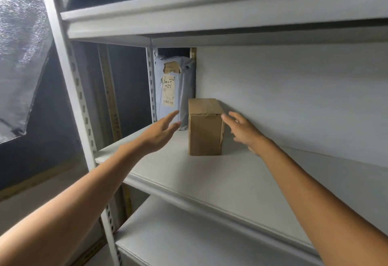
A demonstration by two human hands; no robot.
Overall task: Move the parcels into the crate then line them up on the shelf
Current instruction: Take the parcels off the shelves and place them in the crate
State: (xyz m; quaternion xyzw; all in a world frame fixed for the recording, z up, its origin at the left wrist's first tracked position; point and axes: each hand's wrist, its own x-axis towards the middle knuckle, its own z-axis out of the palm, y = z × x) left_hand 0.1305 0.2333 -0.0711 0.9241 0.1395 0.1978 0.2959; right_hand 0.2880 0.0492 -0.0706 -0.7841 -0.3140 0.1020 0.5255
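Head view, the only one:

- The cardboard box [205, 127] stands upright on the shelf [231, 173]. Its long axis is vertical and its short face is toward the camera. It sits near the back wall, toward the left end of the shelf.
- The box lies directly between the two hands. The left hand [161, 130] is just left of it and the right hand [244, 132] just right, both at about upper-box height.
- Left fingers [173, 116] are straight and spread and hold nothing. There's a visible gap to the box's left face.
- Right fingers [232, 116] are also straight and hold nothing. The tips are at the top right edge of the box; I can't tell whether they touch it or are a hair off. The right hand is the nearer one.
- My read: this is either a two-palm squeeze to lift or shift the box, or a let-go after setting it down. Either way the move is hands closing in or opening out sideways across the box's narrow width.

Around it:

- A grey mailer bag [176, 89] stands upright just behind and left of the box, against the rear post [151, 89]. It's close to the left fingers, so a sweep on that side could knock it.
- The upper shelf [210, 20] caps lift height.
- To the right of the box the shelf is bare.
- The crate is not in view.
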